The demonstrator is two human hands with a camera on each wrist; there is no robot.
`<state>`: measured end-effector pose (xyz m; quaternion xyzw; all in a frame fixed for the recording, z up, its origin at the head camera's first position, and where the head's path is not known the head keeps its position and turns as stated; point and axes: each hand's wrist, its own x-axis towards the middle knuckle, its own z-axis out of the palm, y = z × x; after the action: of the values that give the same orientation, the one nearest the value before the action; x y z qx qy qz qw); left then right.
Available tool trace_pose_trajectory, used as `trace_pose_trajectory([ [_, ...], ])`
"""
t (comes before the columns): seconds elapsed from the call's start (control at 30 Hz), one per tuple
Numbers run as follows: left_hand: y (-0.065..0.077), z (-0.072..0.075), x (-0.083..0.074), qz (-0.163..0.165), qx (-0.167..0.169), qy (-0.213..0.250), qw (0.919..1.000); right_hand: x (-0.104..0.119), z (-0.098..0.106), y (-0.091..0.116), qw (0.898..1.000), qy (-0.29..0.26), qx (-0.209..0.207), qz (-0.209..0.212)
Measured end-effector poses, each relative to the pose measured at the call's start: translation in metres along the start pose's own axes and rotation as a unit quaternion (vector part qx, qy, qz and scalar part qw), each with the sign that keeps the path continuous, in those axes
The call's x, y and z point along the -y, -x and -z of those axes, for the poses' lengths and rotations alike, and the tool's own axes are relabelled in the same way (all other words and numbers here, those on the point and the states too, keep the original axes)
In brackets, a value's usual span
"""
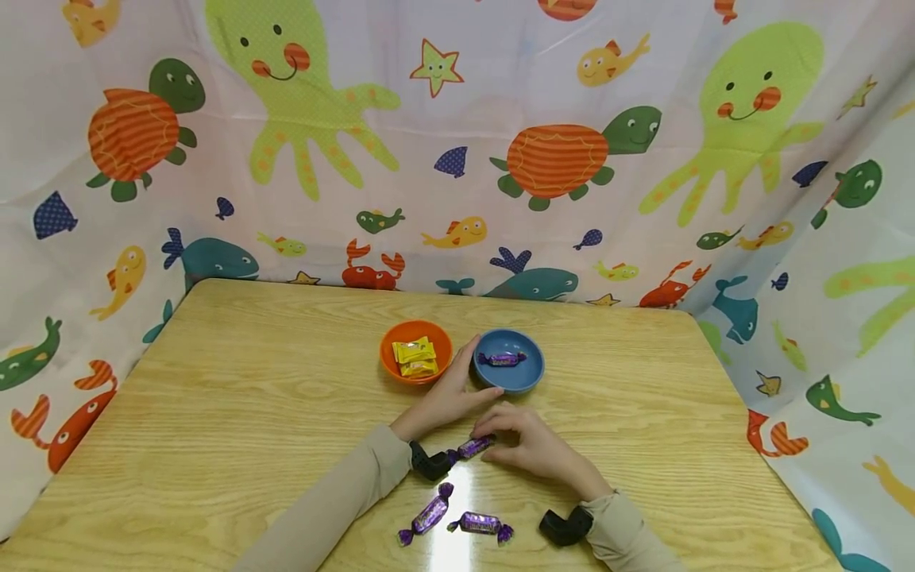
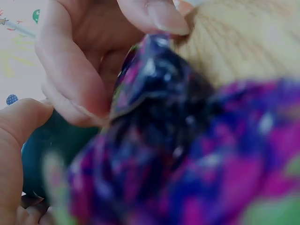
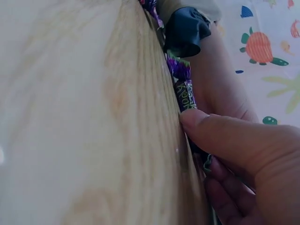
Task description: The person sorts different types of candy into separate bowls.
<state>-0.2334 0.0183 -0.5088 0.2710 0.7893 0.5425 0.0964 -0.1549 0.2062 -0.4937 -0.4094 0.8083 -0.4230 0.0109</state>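
Observation:
A blue bowl (image 1: 533,380) has one purple-wrapped candy (image 1: 503,360) inside. My left hand (image 1: 446,397) holds it at its near left side, fingers along the left rim and thumb at the front. Just in front of that, my right hand (image 1: 529,445) pinches another purple twist-wrapped candy (image 1: 472,448) between thumb and fingers, low over the table. In the right wrist view the thumb (image 3: 220,133) presses on the wrapper. Large and blurred in the left wrist view, a purple wrapper (image 2: 145,84) covers much of the scene.
Left of the blue bowl stands an orange bowl (image 1: 388,367) with yellow-wrapped sweets (image 1: 416,355). Two more purple candies, one slanted (image 1: 429,515) and one nearly level candy (image 1: 480,523), lie near the table's front. A printed curtain (image 1: 429,199) rises behind the wooden table (image 1: 286,381).

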Motion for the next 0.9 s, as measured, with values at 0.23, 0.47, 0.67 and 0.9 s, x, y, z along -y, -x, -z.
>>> trace_pose_trajectory([
  [0.23, 0.001, 0.000, 0.002, 0.004, 0.004, 0.007, 1.0000, 0.021, 0.006, -0.005, 0.999, -0.017, -0.016, 0.032],
  [0.47, 0.000, 0.001, 0.003, 0.003, 0.003, 0.004, 1.0000, 0.024, 0.011, -0.005, 0.998, -0.064, -0.002, -0.001],
  [0.67, 0.000, 0.001, 0.004, 0.005, 0.000, -0.008, 1.0000, 0.028, 0.021, -0.006, 0.994, -0.110, 0.006, 0.002],
  [0.9, -0.001, 0.000, 0.003, 0.009, -0.002, -0.012, 0.9999, 0.037, 0.045, -0.008, 0.997, -0.076, -0.013, 0.013],
])
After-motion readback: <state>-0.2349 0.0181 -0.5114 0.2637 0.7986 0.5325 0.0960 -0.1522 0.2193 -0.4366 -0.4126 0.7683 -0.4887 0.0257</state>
